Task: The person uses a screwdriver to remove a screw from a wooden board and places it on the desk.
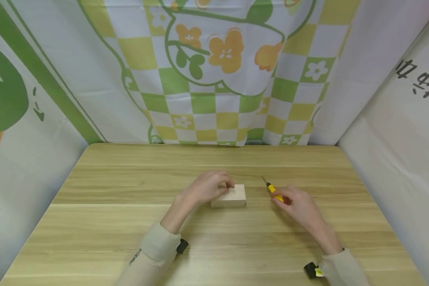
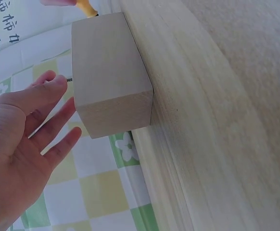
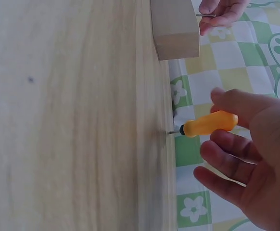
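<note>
A pale wooden block (image 1: 238, 193) lies flat on the table, left of the middle between the hands. From its top stands a thin screw (image 3: 205, 15), which the thumb and fingertips of my left hand (image 1: 209, 187) pinch just above the wood. The other left fingers (image 2: 63, 149) are loosely bent beside the block in the left wrist view. Off to the right, my right hand (image 1: 300, 203) holds a screwdriver (image 1: 271, 188) by its yellow handle, between thumb and fingers. Its metal shaft points forward and left, apart from the block.
The wood-grain table (image 1: 128, 230) spreads around the block and both hands. Behind its far edge hangs a checked, flowered cloth (image 1: 214, 79). White printed cloths (image 1: 389, 159) flank the table on both sides. A dark camera mount (image 1: 310, 270) sits at the right wrist.
</note>
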`<state>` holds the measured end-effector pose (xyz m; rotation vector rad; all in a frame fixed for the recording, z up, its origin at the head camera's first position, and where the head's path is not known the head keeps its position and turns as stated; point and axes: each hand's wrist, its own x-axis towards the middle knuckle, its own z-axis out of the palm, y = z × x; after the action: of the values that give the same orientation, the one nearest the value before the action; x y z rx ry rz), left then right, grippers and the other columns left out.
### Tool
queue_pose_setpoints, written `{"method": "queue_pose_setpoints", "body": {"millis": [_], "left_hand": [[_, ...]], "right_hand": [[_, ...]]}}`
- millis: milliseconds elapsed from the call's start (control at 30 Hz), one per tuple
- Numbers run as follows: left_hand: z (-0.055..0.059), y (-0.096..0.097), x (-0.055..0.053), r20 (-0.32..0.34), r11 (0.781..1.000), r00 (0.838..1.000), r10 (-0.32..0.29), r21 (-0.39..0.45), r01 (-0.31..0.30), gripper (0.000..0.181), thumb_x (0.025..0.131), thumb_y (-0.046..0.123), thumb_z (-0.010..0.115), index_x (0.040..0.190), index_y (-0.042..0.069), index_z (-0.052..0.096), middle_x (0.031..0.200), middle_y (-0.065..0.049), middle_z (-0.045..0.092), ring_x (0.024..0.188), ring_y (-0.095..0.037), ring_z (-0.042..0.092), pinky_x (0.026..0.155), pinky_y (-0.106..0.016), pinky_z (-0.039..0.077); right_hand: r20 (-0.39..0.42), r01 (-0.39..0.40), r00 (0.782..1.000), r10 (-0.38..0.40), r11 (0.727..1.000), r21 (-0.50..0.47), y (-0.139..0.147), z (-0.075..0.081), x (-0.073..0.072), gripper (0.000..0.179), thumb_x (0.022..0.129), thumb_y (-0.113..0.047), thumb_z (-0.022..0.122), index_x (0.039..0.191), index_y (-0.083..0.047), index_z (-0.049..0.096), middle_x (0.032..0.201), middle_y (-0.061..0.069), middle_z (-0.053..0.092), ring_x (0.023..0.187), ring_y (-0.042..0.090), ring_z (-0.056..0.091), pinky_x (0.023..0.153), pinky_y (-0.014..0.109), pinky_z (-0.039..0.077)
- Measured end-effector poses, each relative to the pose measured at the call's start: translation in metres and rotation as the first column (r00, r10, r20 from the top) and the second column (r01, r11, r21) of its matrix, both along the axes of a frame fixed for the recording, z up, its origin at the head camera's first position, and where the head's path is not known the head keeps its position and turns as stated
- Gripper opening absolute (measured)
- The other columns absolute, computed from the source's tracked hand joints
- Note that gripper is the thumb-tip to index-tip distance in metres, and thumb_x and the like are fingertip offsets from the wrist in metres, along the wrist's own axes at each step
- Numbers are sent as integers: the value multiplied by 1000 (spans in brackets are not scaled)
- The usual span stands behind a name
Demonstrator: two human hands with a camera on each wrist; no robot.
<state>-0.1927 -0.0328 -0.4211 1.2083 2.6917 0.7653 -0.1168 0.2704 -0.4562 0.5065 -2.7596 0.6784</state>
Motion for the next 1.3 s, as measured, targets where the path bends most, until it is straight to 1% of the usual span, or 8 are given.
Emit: {"method": "queue_pose_setpoints", "body": {"millis": [133,200,467,600,700,900,1100,1300], "left_hand": [[-1,0,0,5,1000,1000,12,3,-12,15,93,13,70,106,16,75,107,6,71,100,-12,67,91,-30,56],[-1,-1,0,12,1000,1000,20,2,-20,14,93,14,70,106,17,75,106,6,71,100,-12,67,92,-30,56],[-3,-2,1,25,999,999,45,10,-45,11,91,16,71,102,17,74,101,6,74,97,-12,68,91,-29,56],[-3,-1,1,46,998,997,61,20,-62,10,92,18,71,101,17,74,98,6,75,93,-9,68,89,-27,56],[-5,0,2,42,997,996,73,19,-74,9,92,20,71,101,18,73,96,8,74,90,-8,67,87,-27,56],[-4,0,4,47,994,994,98,38,-100,10,92,24,72,100,18,73,96,9,74,88,-7,67,84,-28,56],[-1,-3,6,40,990,993,113,85,-116,13,92,23,72,102,14,73,98,5,74,92,-12,69,84,-31,57],[-1,-8,6,84,983,986,146,104,-154,14,92,21,71,104,14,73,100,3,75,100,-20,70,90,-38,56]], "right_hand": [[61,2,998,-4,1000,30,-1,-1,1,23,84,-26,80,103,-13,76,96,0,72,72,3,54,60,18,49],[80,0,997,-3,999,40,-2,-2,1,26,83,-27,80,104,-13,75,99,2,73,72,4,55,61,18,50],[152,-18,988,3,995,100,-5,-4,3,25,85,-26,79,107,-14,75,83,-8,65,67,1,48,57,17,44],[236,-41,972,14,993,109,-6,-4,5,26,87,-24,77,111,-15,74,84,-9,63,68,4,47,57,18,41],[277,-55,961,21,992,117,-7,-5,5,27,88,-24,76,113,-15,73,90,-6,65,70,6,49,59,19,41],[288,-73,957,31,988,135,-8,-6,5,28,87,-22,77,113,-15,73,101,-2,68,76,6,52,64,21,45],[288,-97,956,50,984,151,-8,-6,5,28,86,-21,77,113,-14,73,97,-4,65,75,7,50,63,20,42],[269,-117,961,70,979,164,-8,-7,5,28,85,-20,78,112,-14,73,90,-6,62,72,7,49,61,19,39]]}}
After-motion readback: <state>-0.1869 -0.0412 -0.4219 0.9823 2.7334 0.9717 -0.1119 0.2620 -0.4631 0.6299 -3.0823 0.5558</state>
